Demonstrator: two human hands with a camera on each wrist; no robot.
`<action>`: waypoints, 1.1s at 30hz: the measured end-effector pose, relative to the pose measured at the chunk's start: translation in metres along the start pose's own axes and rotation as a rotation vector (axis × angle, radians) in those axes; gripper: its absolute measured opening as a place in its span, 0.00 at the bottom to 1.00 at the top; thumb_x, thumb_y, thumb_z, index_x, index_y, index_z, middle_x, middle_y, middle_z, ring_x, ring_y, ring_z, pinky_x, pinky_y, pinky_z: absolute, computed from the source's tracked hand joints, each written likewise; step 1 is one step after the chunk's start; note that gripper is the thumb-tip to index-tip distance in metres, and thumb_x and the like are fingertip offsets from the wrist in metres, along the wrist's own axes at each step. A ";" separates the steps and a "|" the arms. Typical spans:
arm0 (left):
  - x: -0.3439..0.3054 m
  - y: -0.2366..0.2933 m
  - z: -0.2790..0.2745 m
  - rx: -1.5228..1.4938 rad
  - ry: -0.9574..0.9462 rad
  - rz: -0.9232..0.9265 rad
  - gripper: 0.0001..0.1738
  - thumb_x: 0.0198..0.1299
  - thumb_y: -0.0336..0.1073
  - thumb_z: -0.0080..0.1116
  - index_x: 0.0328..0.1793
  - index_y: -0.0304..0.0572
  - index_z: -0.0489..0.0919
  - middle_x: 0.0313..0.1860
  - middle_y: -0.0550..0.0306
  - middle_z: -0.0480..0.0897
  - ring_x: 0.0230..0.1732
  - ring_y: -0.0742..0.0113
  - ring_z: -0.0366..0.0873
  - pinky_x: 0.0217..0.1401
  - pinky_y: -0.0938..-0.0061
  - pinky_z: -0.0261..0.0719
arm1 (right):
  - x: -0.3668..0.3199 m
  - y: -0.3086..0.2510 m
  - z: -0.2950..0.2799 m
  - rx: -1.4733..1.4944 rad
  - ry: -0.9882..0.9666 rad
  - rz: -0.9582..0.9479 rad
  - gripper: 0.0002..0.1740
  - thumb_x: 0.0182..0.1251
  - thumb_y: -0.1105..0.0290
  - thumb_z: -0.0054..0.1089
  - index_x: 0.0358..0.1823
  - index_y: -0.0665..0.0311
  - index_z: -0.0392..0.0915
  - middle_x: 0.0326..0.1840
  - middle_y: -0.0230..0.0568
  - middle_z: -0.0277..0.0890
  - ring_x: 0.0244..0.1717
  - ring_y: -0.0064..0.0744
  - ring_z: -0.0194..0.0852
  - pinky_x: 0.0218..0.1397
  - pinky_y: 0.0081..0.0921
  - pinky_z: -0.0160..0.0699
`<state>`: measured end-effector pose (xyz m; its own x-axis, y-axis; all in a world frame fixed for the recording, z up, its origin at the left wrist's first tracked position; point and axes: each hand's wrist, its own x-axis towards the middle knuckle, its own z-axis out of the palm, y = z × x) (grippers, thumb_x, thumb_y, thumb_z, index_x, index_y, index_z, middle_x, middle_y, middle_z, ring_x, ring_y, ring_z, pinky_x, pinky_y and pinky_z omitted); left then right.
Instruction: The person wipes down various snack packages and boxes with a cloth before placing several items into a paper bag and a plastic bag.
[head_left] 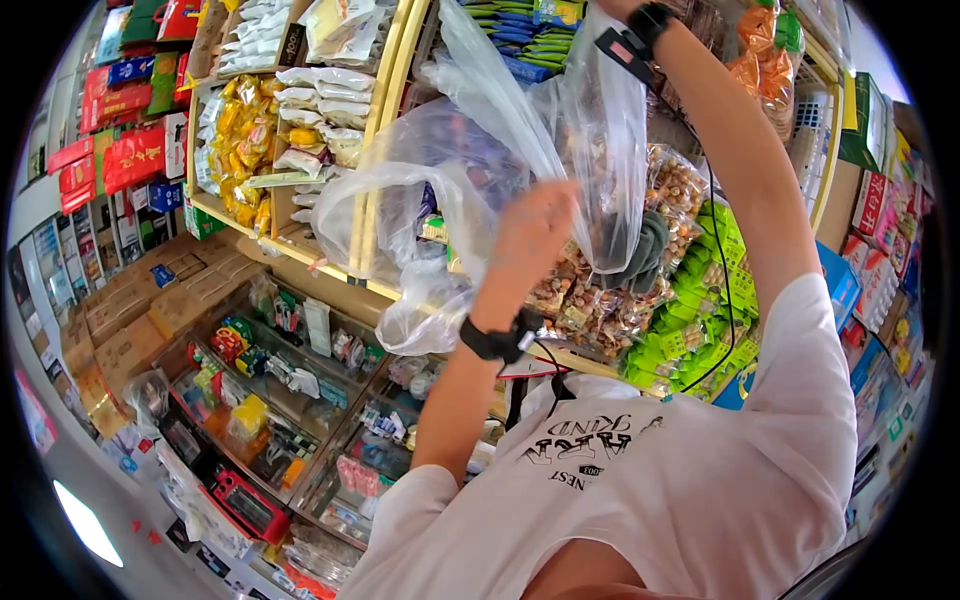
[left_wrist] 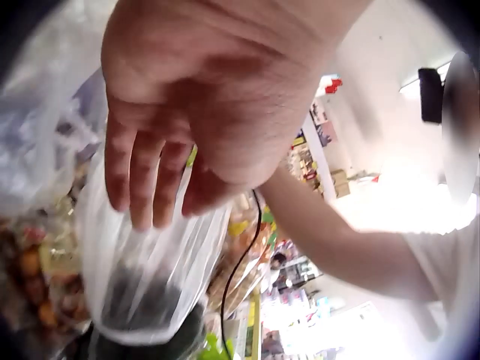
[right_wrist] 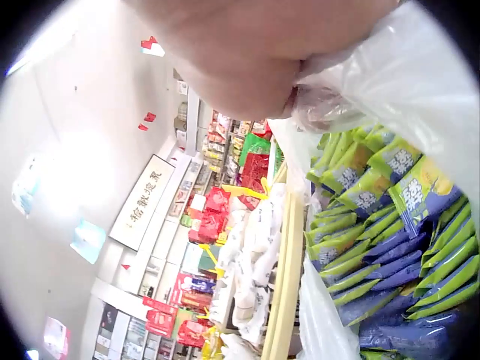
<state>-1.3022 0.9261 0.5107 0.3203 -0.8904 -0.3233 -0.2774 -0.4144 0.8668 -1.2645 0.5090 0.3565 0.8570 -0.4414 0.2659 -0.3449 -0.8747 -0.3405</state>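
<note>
I hold a clear plastic bag (head_left: 600, 150) up in front of the snack shelves. A dark lump (head_left: 640, 255) sits in its bottom, also visible as a dark lump (left_wrist: 142, 300) in the left wrist view. My right hand (right_wrist: 255, 75) is raised high and grips the bag's gathered top (right_wrist: 322, 105); in the head view only its forearm (head_left: 720, 130) shows. My left hand (head_left: 530, 235) is lower, and its nearly straight fingers (left_wrist: 142, 195) rest against the side of the bag (left_wrist: 150, 255).
More clear bags (head_left: 420, 190) hang left of the held one. Wooden shelves (head_left: 385, 120) carry yellow packets (head_left: 240, 130), green packets (head_left: 700, 300) and wrapped sweets (head_left: 590, 300). Below are bins of small goods (head_left: 280, 400) and cardboard boxes (head_left: 150, 310).
</note>
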 end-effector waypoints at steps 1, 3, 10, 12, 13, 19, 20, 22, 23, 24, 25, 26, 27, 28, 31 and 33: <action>0.026 0.010 -0.023 0.008 0.209 0.046 0.20 0.68 0.41 0.61 0.60 0.37 0.79 0.49 0.47 0.86 0.49 0.60 0.85 0.51 0.68 0.81 | -0.018 -0.031 -0.037 0.418 0.159 0.208 0.11 0.65 0.74 0.47 0.31 0.73 0.77 0.22 0.48 0.77 0.26 0.45 0.78 0.33 0.44 0.75; 0.077 0.011 -0.052 0.094 0.391 0.132 0.28 0.65 0.43 0.64 0.67 0.37 0.75 0.61 0.42 0.80 0.59 0.56 0.80 0.57 0.67 0.79 | -0.044 -0.062 -0.080 0.836 0.192 0.569 0.11 0.66 0.72 0.47 0.34 0.72 0.77 0.22 0.39 0.74 0.26 0.34 0.74 0.32 0.38 0.73; 0.228 -0.089 -0.075 0.390 0.529 0.095 0.57 0.53 0.45 0.73 0.78 0.21 0.49 0.70 0.22 0.68 0.69 0.34 0.69 0.72 0.56 0.68 | -0.087 -0.074 -0.085 0.634 0.166 0.578 0.19 0.69 0.65 0.48 0.47 0.76 0.77 0.33 0.53 0.82 0.37 0.43 0.80 0.45 0.42 0.76; 0.234 -0.081 -0.084 0.438 0.454 0.016 0.49 0.55 0.41 0.69 0.76 0.22 0.55 0.65 0.24 0.73 0.64 0.35 0.74 0.68 0.56 0.72 | -0.097 -0.086 -0.097 0.634 0.157 0.578 0.21 0.70 0.63 0.49 0.50 0.76 0.77 0.39 0.57 0.83 0.43 0.47 0.82 0.50 0.42 0.77; 0.237 -0.076 -0.089 0.487 0.379 -0.059 0.42 0.57 0.37 0.65 0.74 0.24 0.62 0.59 0.25 0.79 0.60 0.36 0.79 0.64 0.56 0.76 | -0.100 -0.085 -0.101 0.659 0.100 0.589 0.27 0.70 0.55 0.53 0.56 0.74 0.75 0.42 0.55 0.84 0.42 0.47 0.81 0.48 0.41 0.77; 0.190 -0.025 -0.132 0.003 0.609 0.089 0.13 0.61 0.27 0.47 0.42 0.32 0.83 0.36 0.48 0.86 0.39 0.62 0.83 0.45 0.65 0.79 | -0.152 -0.098 -0.087 0.979 0.242 0.577 0.19 0.76 0.62 0.53 0.56 0.72 0.77 0.37 0.35 0.78 0.39 0.26 0.71 0.47 0.27 0.72; 0.176 -0.027 -0.137 0.003 0.608 0.089 0.13 0.61 0.27 0.47 0.42 0.32 0.83 0.36 0.48 0.86 0.39 0.62 0.83 0.45 0.65 0.79 | -0.154 -0.102 -0.090 0.978 0.242 0.577 0.19 0.76 0.62 0.53 0.56 0.72 0.77 0.37 0.35 0.78 0.39 0.26 0.71 0.47 0.27 0.72; 0.146 -0.027 -0.145 -0.001 0.534 0.108 0.09 0.62 0.25 0.47 0.38 0.37 0.79 0.28 0.62 0.75 0.33 0.76 0.71 0.38 0.73 0.72 | -0.156 -0.119 -0.098 1.100 0.311 0.641 0.18 0.77 0.61 0.54 0.55 0.70 0.79 0.35 0.31 0.76 0.37 0.23 0.71 0.43 0.26 0.73; 0.134 -0.028 -0.137 -0.001 0.533 0.108 0.09 0.62 0.25 0.47 0.38 0.37 0.79 0.28 0.62 0.75 0.33 0.76 0.71 0.38 0.73 0.72 | -0.156 -0.124 -0.104 1.100 0.311 0.641 0.18 0.77 0.61 0.54 0.55 0.70 0.79 0.35 0.31 0.76 0.37 0.23 0.71 0.43 0.26 0.73; 0.123 -0.026 -0.120 0.029 0.516 0.176 0.07 0.62 0.25 0.47 0.36 0.37 0.78 0.28 0.62 0.75 0.33 0.75 0.72 0.38 0.73 0.72 | -0.156 -0.131 -0.112 1.121 0.148 0.763 0.19 0.77 0.61 0.53 0.59 0.67 0.77 0.41 0.30 0.77 0.42 0.21 0.71 0.46 0.22 0.72; 0.113 -0.025 -0.100 0.053 0.500 0.238 0.05 0.62 0.25 0.48 0.35 0.37 0.76 0.28 0.62 0.76 0.33 0.74 0.72 0.39 0.72 0.72 | -0.155 -0.137 -0.115 1.133 -0.027 0.883 0.21 0.78 0.60 0.52 0.63 0.65 0.76 0.47 0.29 0.78 0.47 0.18 0.71 0.49 0.19 0.71; 0.110 -0.022 -0.076 0.063 0.461 0.255 0.05 0.62 0.25 0.48 0.34 0.37 0.74 0.28 0.59 0.75 0.32 0.72 0.72 0.39 0.71 0.72 | -0.151 -0.143 -0.109 1.133 -0.027 0.883 0.21 0.78 0.60 0.52 0.63 0.65 0.76 0.47 0.29 0.78 0.47 0.18 0.71 0.49 0.19 0.71; 0.105 -0.019 -0.052 0.074 0.426 0.271 0.04 0.62 0.25 0.48 0.34 0.36 0.73 0.28 0.57 0.75 0.32 0.70 0.71 0.39 0.70 0.72 | -0.147 -0.156 -0.097 1.323 -0.048 0.843 0.23 0.76 0.57 0.55 0.63 0.65 0.76 0.47 0.31 0.78 0.47 0.18 0.71 0.48 0.20 0.72; 0.101 -0.021 -0.027 0.060 0.371 0.286 0.04 0.62 0.24 0.47 0.35 0.35 0.73 0.29 0.53 0.76 0.32 0.64 0.73 0.39 0.68 0.73 | -0.141 -0.169 -0.088 1.511 -0.073 0.795 0.26 0.74 0.53 0.58 0.63 0.65 0.75 0.47 0.32 0.77 0.46 0.18 0.72 0.46 0.21 0.73; 0.099 -0.021 -0.004 0.090 0.306 0.373 0.05 0.61 0.23 0.46 0.36 0.35 0.74 0.31 0.47 0.78 0.33 0.54 0.77 0.40 0.64 0.74 | -0.118 -0.205 -0.083 1.152 -0.210 0.830 0.35 0.66 0.46 0.65 0.62 0.69 0.74 0.44 0.36 0.78 0.44 0.22 0.74 0.46 0.27 0.76; 0.094 -0.022 -0.002 0.133 0.283 0.438 0.08 0.59 0.19 0.45 0.37 0.37 0.75 0.35 0.45 0.80 0.36 0.43 0.79 0.40 0.60 0.74 | -0.112 -0.206 -0.078 1.056 -0.328 0.834 0.35 0.66 0.47 0.64 0.61 0.72 0.74 0.40 0.41 0.80 0.41 0.29 0.78 0.45 0.31 0.78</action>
<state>-1.2639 0.8524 0.4621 0.3751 -0.9076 0.1888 -0.5459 -0.0516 0.8362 -1.3193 0.7229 0.4669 0.6433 -0.5585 -0.5237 -0.4706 0.2512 -0.8459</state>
